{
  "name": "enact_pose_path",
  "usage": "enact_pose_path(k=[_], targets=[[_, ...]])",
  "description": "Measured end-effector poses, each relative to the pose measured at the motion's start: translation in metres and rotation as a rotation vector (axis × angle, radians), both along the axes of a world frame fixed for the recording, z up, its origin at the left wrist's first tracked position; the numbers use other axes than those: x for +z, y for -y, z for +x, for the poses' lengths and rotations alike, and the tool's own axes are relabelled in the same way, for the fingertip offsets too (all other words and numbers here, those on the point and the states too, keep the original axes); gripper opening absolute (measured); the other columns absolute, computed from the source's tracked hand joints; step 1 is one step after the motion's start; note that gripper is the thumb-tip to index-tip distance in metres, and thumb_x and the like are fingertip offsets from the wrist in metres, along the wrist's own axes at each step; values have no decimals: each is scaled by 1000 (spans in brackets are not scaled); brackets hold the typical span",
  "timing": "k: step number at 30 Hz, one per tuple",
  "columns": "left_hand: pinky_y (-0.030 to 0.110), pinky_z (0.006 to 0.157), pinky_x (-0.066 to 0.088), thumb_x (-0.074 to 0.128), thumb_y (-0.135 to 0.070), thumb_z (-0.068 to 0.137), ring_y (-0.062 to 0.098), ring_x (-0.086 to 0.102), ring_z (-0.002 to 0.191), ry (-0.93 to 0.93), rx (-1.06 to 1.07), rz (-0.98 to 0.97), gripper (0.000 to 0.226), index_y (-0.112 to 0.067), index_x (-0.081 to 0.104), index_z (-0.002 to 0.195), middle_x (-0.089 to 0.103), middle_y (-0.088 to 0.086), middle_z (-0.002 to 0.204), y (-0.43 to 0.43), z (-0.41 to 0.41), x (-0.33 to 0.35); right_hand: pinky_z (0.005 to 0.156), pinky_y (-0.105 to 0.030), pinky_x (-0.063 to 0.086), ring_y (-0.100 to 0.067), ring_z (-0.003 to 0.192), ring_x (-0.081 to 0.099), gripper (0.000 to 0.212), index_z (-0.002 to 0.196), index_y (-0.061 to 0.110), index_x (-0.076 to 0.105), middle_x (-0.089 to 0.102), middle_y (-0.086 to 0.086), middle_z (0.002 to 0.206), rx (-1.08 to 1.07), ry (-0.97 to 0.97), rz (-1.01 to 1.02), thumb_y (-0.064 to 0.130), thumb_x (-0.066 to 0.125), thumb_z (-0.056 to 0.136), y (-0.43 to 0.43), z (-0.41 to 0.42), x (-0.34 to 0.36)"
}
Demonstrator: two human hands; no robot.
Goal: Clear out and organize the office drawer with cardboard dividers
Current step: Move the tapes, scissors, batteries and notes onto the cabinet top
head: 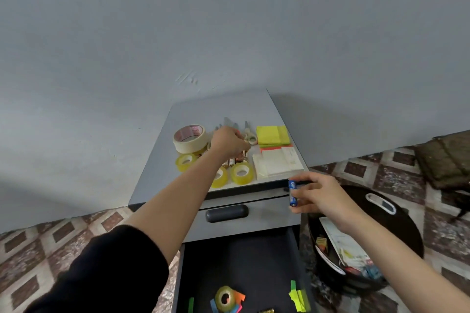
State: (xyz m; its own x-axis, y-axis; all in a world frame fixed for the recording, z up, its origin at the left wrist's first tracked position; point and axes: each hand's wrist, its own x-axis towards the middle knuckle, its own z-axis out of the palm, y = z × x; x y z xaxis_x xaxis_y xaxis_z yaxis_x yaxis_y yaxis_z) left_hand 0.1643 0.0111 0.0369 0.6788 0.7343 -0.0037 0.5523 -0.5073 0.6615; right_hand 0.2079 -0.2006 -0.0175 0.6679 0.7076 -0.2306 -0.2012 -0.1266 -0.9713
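Grey cabinet surface (223, 109) carries a cream masking-tape roll (189, 138), yellowish clear tape rolls (241, 173), scissors (250, 136) and yellow sticky-note pads (272, 134). The left hand (227, 141) reaches among them, fingers (243, 145) curled downward; whether they grip anything cannot be told. The right hand (320, 194) pinches a blue cylindrical battery (292, 185) beside the surface's front corner, above the open dark drawer (241, 262).

We seem to be in a home-office corner. A small grey drawer cabinet (216, 107) stands against a bare blue-grey wall (229, 20) on a patterned tile floor (50, 244). Tape rolls (240, 173) and sticky notes (272, 134) crowd its top, and a black bin (407, 226) stands just beside it.
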Motion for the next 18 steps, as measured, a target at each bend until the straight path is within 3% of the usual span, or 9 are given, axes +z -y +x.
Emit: enact_pose_path(k=[2,6,9,16,18], targets=[[28,74,53,66,-10,76,16,59,78,-83,-37,106,14,-10,69,90,63,1,87,-3,12,-6,52,-25,57,-26,64,62,22,103,3,62,56,-16,82,19,-7,3,-9,59,85,2,4,-3],[34,77,57,66,-9,73,19,63,72,-180,-56,158,5,-12,63,71,65,5,77,-9,27,-15,55,-27,58,-24,64,62,21,100,6,63,54,-15,78,34,0,-10,-8,61,84,7,14,-11],[34,77,56,68,-9,70,19,61,69,-216,-72,176,11,-7,67,81,63,6,74,-14,31,-18,55,-26,58,-24,64,62,21,97,9,63,55,-17,82,26,-20,-7,-7,62,83,8,19,-15],[23,56,41,72,-26,76,16,49,69,-234,-76,244,20,-10,60,80,55,6,77,-21,24,-27,57,-25,58,-22,64,64,22,98,11,63,58,-14,78,36,-6,-22,-5,62,84,4,14,-15],[24,58,43,70,-24,78,18,51,70,-220,-68,254,18,-8,61,81,57,6,79,-20,20,-27,56,-24,58,-22,62,65,22,100,11,63,59,-14,78,38,20,-34,-5,62,85,3,11,-11]])
